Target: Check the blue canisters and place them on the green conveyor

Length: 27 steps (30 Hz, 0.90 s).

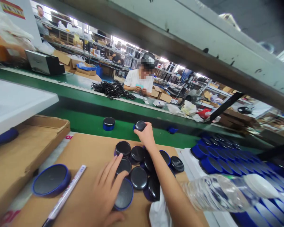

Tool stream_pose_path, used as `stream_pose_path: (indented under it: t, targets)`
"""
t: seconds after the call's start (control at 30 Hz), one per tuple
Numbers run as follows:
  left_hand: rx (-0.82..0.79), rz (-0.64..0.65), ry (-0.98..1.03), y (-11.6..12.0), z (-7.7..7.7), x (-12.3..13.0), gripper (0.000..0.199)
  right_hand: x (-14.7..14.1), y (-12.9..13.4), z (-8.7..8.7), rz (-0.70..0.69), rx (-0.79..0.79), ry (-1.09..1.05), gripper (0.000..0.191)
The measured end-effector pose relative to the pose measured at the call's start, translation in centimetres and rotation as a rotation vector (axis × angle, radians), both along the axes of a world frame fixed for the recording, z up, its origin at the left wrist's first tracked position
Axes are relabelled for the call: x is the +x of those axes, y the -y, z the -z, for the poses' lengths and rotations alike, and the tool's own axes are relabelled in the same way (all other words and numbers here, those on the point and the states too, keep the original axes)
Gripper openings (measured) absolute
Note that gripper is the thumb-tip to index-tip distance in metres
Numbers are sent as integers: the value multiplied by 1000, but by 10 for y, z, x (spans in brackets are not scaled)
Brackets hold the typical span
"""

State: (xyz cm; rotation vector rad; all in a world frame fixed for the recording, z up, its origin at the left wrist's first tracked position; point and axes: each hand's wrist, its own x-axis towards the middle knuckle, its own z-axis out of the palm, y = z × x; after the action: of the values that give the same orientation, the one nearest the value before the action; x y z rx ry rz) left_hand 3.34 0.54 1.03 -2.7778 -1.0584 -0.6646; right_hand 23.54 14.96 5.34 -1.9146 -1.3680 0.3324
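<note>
My right hand [147, 134] reaches forward over the green belt, fingers closed around a round blue part with a shiny black top [140, 126]. My left hand [106, 186] is open, its fingers spread over a cluster of similar round parts; the fingertips lie at or just above a black-topped part [123, 147], and contact is hard to tell. Close to the left palm sits a blue-rimmed round part [124, 194]. These parts lie on a brown cardboard sheet [80, 151]. Another blue part with a black top [109, 123] stands alone on the belt, left of my right hand.
A marker pen [67, 192] and a larger blue-rimmed disc [52, 180] lie left of my left hand. A plastic water bottle [217, 192] stands near my right forearm, beside rows of blue parts [213, 164]. Across the belt sits a person [139, 80] near black straps [111, 89].
</note>
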Motion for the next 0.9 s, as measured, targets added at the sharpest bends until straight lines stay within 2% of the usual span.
stream_pose_path:
  t: [0.13,0.23,0.33,0.4,0.47,0.53,0.6,0.67,0.73,0.83,0.9]
  targets:
    - [-29,2,11,-4,6,-1,86,5,-28,2,3,-186,31,36]
    - [-62,-10,25,1,3,-3,80,2,-28,-9,-45,-237,45,38]
    - [-92,16,37,7,-8,-7,63,-4,-5,-29,-150,-130,56,45]
    - [-88,32,96,7,-15,-6,58,-9,24,-41,-243,-4,37,47]
    - [-55,19,245,6,-19,-4,49,-12,61,-47,-321,107,-14,41]
    - [-100,-26,442,6,-19,0,36,-16,98,-42,-376,166,-76,39]
    - [-217,-76,639,6,-18,2,27,-21,130,-29,-468,152,-168,43]
    - [-338,-56,770,6,-19,0,30,-30,151,-13,-608,114,-317,48]
    - [-379,-7,849,4,-24,-6,33,-40,162,0,-667,65,-426,51]
    - [-405,12,869,0,-33,-12,17,-52,169,7,-647,20,-529,49]
    - [-416,7,883,-2,-36,-12,18,-54,171,9,-617,17,-578,45]
